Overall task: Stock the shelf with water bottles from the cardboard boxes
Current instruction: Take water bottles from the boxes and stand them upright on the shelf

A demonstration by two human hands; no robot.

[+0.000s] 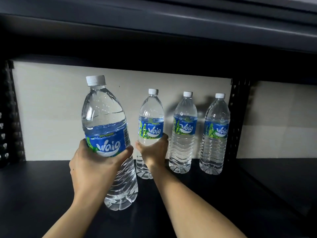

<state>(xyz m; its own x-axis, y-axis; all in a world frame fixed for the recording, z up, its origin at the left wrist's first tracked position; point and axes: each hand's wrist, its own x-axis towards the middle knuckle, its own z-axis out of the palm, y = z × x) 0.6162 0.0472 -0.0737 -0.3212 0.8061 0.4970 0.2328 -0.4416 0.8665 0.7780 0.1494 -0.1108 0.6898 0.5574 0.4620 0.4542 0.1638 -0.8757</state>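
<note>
My left hand (92, 167) grips a large clear water bottle (106, 127) with a blue label and white cap, upright near the front of the dark shelf (42, 186). My right hand (153, 152) grips a second water bottle (151, 117) around its middle, farther back near the white back wall; its base is at the shelf surface. Two more identical bottles stand upright to the right, the middle bottle (184, 133) and the rightmost bottle (215, 134), in a row along the back.
A black perforated upright (237, 121) bounds the bay at the right and another upright (9, 114) at the left. The shelf above (154, 31) overhangs the bottles. Bare shelf surface lies left of my left hand and in the neighbouring right bay (283, 177).
</note>
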